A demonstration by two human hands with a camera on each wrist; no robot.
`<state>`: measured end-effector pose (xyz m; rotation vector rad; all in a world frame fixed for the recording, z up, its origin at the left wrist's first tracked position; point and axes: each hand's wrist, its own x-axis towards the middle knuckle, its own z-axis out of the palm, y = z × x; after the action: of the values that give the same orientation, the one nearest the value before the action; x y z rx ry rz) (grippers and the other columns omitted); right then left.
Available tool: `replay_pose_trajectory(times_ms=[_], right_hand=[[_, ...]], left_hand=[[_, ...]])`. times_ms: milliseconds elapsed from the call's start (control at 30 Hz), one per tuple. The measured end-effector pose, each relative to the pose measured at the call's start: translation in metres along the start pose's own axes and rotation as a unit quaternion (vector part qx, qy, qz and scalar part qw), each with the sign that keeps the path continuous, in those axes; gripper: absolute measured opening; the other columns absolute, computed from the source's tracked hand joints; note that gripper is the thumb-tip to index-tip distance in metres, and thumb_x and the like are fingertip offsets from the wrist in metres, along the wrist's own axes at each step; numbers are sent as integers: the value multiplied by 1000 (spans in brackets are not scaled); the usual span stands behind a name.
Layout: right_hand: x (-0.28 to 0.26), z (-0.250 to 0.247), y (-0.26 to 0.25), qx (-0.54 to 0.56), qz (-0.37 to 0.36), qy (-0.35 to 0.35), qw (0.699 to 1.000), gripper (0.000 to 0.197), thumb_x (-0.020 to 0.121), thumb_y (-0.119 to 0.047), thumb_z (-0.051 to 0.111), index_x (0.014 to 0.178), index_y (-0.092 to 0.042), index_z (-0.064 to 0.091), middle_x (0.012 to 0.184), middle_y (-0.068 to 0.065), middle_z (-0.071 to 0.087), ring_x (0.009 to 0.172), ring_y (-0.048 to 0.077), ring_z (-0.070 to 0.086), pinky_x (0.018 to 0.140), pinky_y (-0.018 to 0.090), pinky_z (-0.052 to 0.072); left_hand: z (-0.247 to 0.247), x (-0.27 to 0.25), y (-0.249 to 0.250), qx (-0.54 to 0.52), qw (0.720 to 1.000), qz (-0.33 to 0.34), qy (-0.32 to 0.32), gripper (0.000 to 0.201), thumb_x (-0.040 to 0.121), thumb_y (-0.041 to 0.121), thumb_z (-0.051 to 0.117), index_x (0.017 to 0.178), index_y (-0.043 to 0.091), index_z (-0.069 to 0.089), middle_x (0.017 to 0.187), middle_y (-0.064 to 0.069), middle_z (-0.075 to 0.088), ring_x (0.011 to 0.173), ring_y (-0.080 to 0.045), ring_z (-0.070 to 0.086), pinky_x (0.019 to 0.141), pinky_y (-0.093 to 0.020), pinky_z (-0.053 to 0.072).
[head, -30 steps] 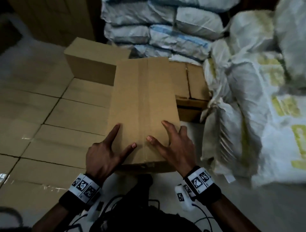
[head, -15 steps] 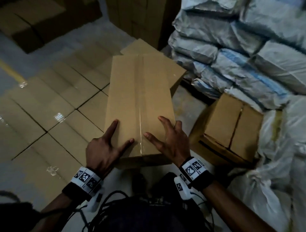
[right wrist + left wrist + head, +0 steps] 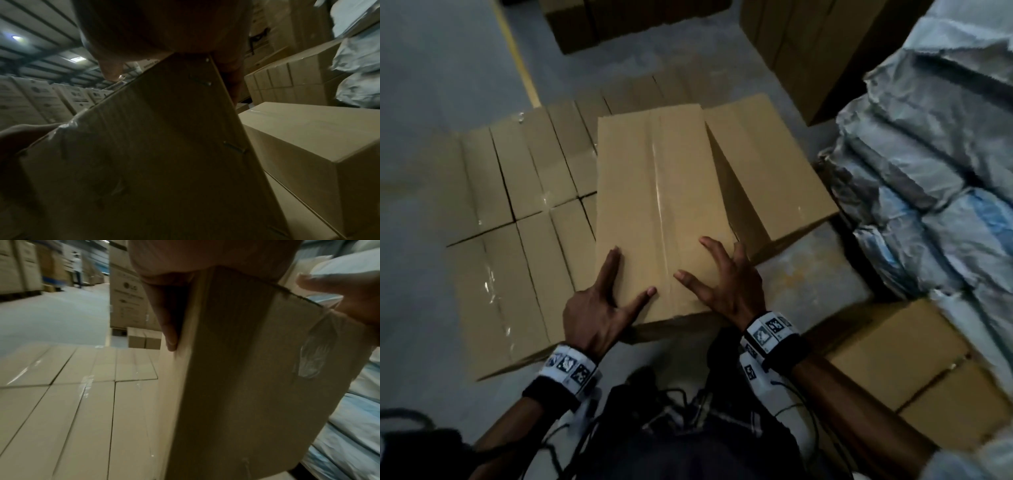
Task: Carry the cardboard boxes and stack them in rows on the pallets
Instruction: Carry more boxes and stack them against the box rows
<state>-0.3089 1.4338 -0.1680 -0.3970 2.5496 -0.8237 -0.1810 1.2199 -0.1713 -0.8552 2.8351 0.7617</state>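
Observation:
I carry a long taped cardboard box (image 3: 661, 212) by its near end. My left hand (image 3: 599, 305) grips the left corner, thumb on top and fingers (image 3: 168, 318) down the side. My right hand (image 3: 726, 284) grips the right corner with fingers curled over the edge. The box (image 3: 246, 369) hangs over a flat layer of several matching boxes (image 3: 517, 192). Just to its right a single box (image 3: 767, 171) lies on top of that layer, seen close in the right wrist view (image 3: 308, 138). The pallet itself is hidden.
Grey and blue sacks (image 3: 928, 171) are piled at the right. Another carton (image 3: 911, 370) sits on the floor by my right arm. Tall stacked cartons (image 3: 808, 51) stand behind. A yellow floor line (image 3: 517, 51) runs at the far left. A person (image 3: 76, 269) stands far off.
I have turned left with the box, away from the sacks. The box now hangs over the layer of boxes beside the single upper box. Both hands keep the same grip.

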Motion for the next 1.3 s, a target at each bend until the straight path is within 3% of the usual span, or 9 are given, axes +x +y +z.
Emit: replay_pose_trajectory(times_ms=[100,267,433,567,667,800,1067,1200,1300], right_hand=[[37,-17,36,-17,-30,-29,999,87,73,-89,57,148,-48,36,139,5,36,121,29,52,90,36,44],[89,-29,77,-24,-55,-67,996,89,71,-92,53,147,-48,37,142,7,37,124,32,52,98,43,49],[141,-19,106,-59,-88,-47,993,90,72,-93,49,147,-45,41,132,8,45,115,30,55,93,40,47],[182,6,134,-65,-108,-27,992,95,72,-97,42,149,-43,40,137,11,45,119,31,54,97,42,51],[209,30,162,-62,-114,-27,991,95,71,-99,41,150,-47,35,139,9,43,116,31,56,93,48,54],[233,56,191,-52,-119,4,991,92,73,-97,42,149,-46,38,136,5,44,109,30,60,87,44,56],[249,86,221,-68,-105,20,992,90,75,-93,46,149,-43,38,144,10,43,117,35,59,92,43,54],[251,94,228,-95,-96,41,990,88,75,-91,51,149,-44,38,145,9,42,117,35,59,92,46,54],[251,97,232,-101,-103,57,988,86,77,-80,61,149,-36,43,156,12,34,131,35,51,100,45,51]], left_hand=[[34,8,31,4,999,-47,-2,105,69,100,32,159,52,9,69,-5,66,65,-30,67,66,-36,57],[81,24,66,-11,993,-110,30,100,71,98,38,157,54,13,75,-9,72,72,-33,71,72,-38,58],[125,57,73,-35,988,-139,48,97,73,95,40,157,52,17,86,-7,75,74,-31,71,74,-35,58],[167,91,62,-44,986,-145,69,95,75,92,44,157,52,18,88,-8,76,78,-34,72,75,-38,59],[202,119,51,-47,987,-129,86,96,76,91,47,158,50,18,93,-8,77,76,-33,72,74,-39,60],[241,146,38,-38,989,-104,94,99,78,87,50,160,47,13,111,-7,76,72,-32,72,72,-39,60],[282,165,23,-52,989,-99,92,99,81,85,53,161,45,12,95,-6,77,64,-28,69,65,-34,57],[297,164,20,-47,990,-108,77,95,83,86,49,161,43,15,98,-4,77,71,-29,70,71,-38,59],[303,164,19,-36,993,-88,63,93,85,86,47,161,41,16,104,-2,76,72,-26,70,70,-33,56]])
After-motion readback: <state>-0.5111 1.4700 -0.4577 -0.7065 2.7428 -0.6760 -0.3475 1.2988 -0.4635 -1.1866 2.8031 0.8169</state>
